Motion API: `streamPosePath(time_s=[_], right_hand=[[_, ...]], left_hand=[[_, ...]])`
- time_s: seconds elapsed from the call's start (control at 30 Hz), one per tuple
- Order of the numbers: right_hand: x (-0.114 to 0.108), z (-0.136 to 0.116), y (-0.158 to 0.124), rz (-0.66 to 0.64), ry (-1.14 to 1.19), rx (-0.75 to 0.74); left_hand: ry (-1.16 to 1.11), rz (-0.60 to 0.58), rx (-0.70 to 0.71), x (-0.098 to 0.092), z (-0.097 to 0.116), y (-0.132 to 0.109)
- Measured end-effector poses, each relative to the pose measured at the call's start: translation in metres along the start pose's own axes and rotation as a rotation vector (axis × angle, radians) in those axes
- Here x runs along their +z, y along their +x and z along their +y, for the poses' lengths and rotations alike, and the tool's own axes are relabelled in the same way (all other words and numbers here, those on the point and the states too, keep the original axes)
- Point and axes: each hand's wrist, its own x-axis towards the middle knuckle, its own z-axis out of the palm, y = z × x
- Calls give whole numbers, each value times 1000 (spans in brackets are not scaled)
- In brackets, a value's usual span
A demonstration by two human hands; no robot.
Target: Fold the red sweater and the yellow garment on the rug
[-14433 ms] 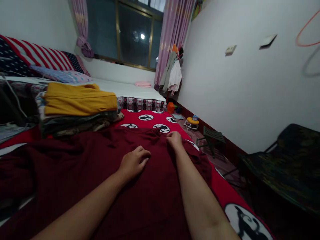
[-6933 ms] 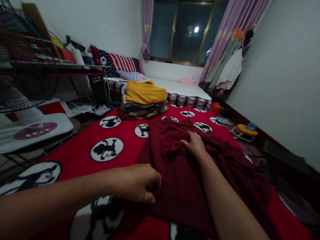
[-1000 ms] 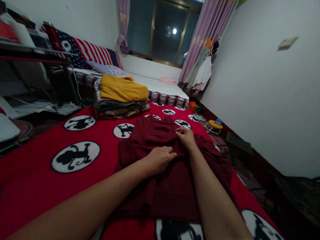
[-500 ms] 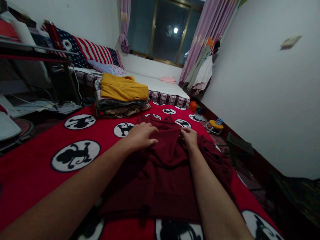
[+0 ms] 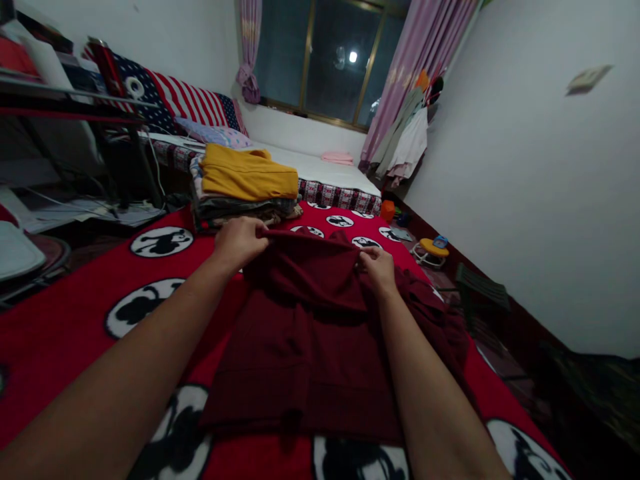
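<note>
A maroon sweatshirt (image 5: 330, 340) lies spread over the red blanket (image 5: 60, 333), its wide hem band towards me and its right part bunched in folds. My left hand (image 5: 240, 241) is closed on the cloth at the far left, pinching it between thumb and fingers. Farther right, my right hand (image 5: 377, 268) pinches another part of the same cloth. Between both hands the fabric is lifted and stretched in a nearly straight edge. Beyond my left hand stands a pile of folded clothes with yellow trousers or a similar yellow garment (image 5: 247, 175) on top.
A bed (image 5: 320, 150) with a white cover stands at the back below the window. At left is a desk (image 5: 65, 110) with a red thermos (image 5: 106, 67). Clothes (image 5: 407, 143) hang by the curtain. A yellow stool (image 5: 431, 248) and a dark folding stool (image 5: 483, 288) stand along the right wall.
My left hand has moved left and slightly away from me and now grips the cloth, drawing it out to the left. My right hand stays nearly in place, still pinching.
</note>
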Motion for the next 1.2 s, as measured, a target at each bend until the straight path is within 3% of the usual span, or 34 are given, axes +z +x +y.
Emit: streamPosePath(time_s=[0.07, 0.1, 0.17, 0.2, 0.27, 0.4, 0.47, 0.57, 0.63, 0.8, 0.9, 0.97, 1.07, 1.13, 1.2], right_hand=[[4, -7, -1, -17, 112, -13], [4, -10, -1, -37, 106, -26], [1, -17, -2, -89, -30, -67], [-3, -22, -3, -136, -131, -97], [-13, -34, -8, -320, -325, -159], [-23, -66, -29, -813, -645, -199], [-15, -79, -43, -879, -860, -207], [4, -87, -60, -810, -1187, -240], [13, -86, -64, -763, -1288, -273], [6, -84, -58, -628, -1214, -328], [-1, -87, -54, -611, -1189, -337], [-4, -89, -53, -636, -1183, -340], [-12, -90, -49, -735, -1093, -342], [-19, -88, -45, -826, -974, -313], [-28, -86, -39, -914, -843, -244]], left_hand=[[31, 287, -33, -2, 0, -1], [33, 374, -24, -1, -1, -1], [10, 406, 16, 2, -4, 1], [-27, 348, 43, 5, -5, 2], [-155, 100, 108, 10, -6, 4], [-336, -633, 293, 19, -1, -1], [-236, -762, 389, 23, 4, -7], [18, -596, 498, 28, 11, -16], [148, -487, 542, 30, 16, -21], [320, -325, 564, 39, 20, -23], [363, -243, 579, 43, 15, -19], [333, -199, 554, 39, 11, -15], [204, -137, 472, 18, 5, -7], [124, -178, 416, -1, 2, -4], [64, -391, 384, -18, 1, -3]])
